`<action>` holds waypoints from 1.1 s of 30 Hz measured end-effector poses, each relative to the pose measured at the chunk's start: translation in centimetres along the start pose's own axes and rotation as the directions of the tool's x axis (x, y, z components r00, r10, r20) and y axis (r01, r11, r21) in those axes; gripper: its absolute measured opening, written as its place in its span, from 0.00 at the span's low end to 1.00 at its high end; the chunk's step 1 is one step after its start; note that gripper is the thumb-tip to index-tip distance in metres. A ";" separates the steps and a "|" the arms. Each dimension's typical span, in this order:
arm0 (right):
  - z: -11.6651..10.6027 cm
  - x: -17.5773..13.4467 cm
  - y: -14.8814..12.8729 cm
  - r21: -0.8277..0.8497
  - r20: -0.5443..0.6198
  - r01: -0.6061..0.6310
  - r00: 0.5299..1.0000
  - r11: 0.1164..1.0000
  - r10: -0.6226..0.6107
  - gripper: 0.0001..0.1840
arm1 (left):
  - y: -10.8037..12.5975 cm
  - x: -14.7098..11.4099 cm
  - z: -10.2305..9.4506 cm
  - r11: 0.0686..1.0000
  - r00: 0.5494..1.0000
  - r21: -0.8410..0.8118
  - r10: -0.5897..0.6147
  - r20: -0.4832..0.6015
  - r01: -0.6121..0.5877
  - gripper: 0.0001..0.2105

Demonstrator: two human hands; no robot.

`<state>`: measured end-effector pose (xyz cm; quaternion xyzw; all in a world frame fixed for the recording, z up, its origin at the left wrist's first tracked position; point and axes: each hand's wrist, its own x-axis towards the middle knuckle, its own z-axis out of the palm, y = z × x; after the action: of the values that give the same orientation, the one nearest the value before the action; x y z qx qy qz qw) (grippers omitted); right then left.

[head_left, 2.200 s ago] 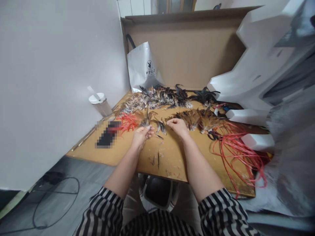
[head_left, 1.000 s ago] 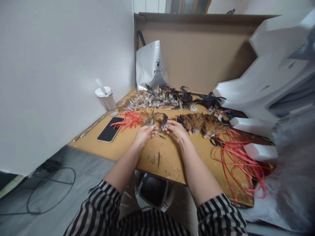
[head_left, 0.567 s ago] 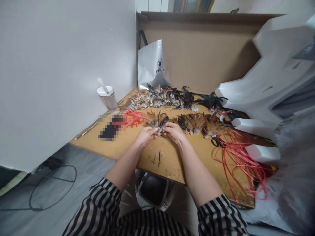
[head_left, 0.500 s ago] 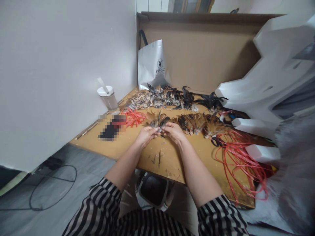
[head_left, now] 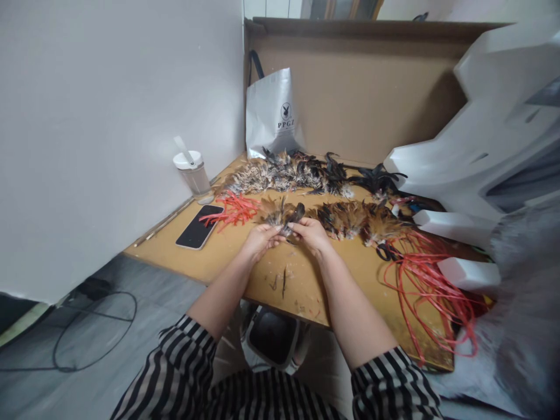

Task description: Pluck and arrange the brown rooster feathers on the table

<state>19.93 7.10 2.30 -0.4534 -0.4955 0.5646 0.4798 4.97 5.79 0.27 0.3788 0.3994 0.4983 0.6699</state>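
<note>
Left hand (head_left: 261,240): grip narrow, thumb and fingertips pinching a feather bundle (head_left: 273,211). Right hand (head_left: 311,234): grip also narrow, pinching a dark feather (head_left: 299,213) just beside it. Both are over the middle of the table (head_left: 210,256), between its near edge and the feather rows.

Bundle: loose upright fan, golden-brown with darker streaks, paler and fluffy at the base. Dark feather: near-black, tip curved.

Quill ends hidden by the fingertips; feather count not readable. Cannot tell whether the dark feather touches the bundle.

Outward: thin dark feathers (head_left: 284,282) lie toward the near edge. Brown feather row (head_left: 345,219) to the right, its left end partly behind the right hand. Red strips (head_left: 236,209) overlap the phone (head_left: 196,230) near the left edge. Red strands (head_left: 429,280) spill over the right edge, partly covering black loops (head_left: 385,252).
</note>
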 end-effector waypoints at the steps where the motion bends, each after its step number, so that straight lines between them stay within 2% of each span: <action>1: 0.1 0.0 0.0 -0.021 0.000 0.010 1.000 1.000 -0.010 0.14 | -0.1 0.0 0.0 1.000 1.000 0.006 -0.002 0.007 0.002 0.09; 8: 0.5 -0.2 0.1 -0.076 0.013 0.040 0.999 0.996 -0.039 0.14 | -0.5 0.1 -0.1 0.996 0.996 0.087 0.026 0.086 -0.033 0.12; 11: 0.5 -0.3 -0.1 -0.095 -0.005 0.040 0.999 0.995 -0.040 0.14 | -0.5 0.0 -0.1 0.993 0.995 0.111 0.038 0.090 -0.048 0.13; 16: 0.5 -0.4 -0.5 -0.142 -0.054 0.115 0.991 0.983 -0.123 0.15 | -0.3 -0.2 0.1 0.992 0.996 0.121 0.024 0.088 -0.035 0.13; 27: 1.0 0.0 0.3 -0.081 -0.078 0.151 0.984 0.985 -0.157 0.14 | -0.6 0.0 0.0 0.989 0.995 0.143 0.015 0.096 -0.029 0.13; 30: 1.1 -0.2 0.1 -0.064 -0.075 0.137 0.987 0.989 -0.141 0.13 | -0.7 0.2 -0.1 0.983 0.996 0.171 0.058 0.075 -0.070 0.13; 33: 1.0 -0.3 -0.2 -0.046 -0.024 0.111 0.993 0.993 -0.112 0.13 | -0.7 0.3 -0.2 0.968 0.991 0.210 0.131 0.040 -0.136 0.13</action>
<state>19.04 6.68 2.64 -0.4431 -0.5261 0.5195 0.5070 5.12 5.99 -0.48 0.4805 0.4153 0.4919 0.5956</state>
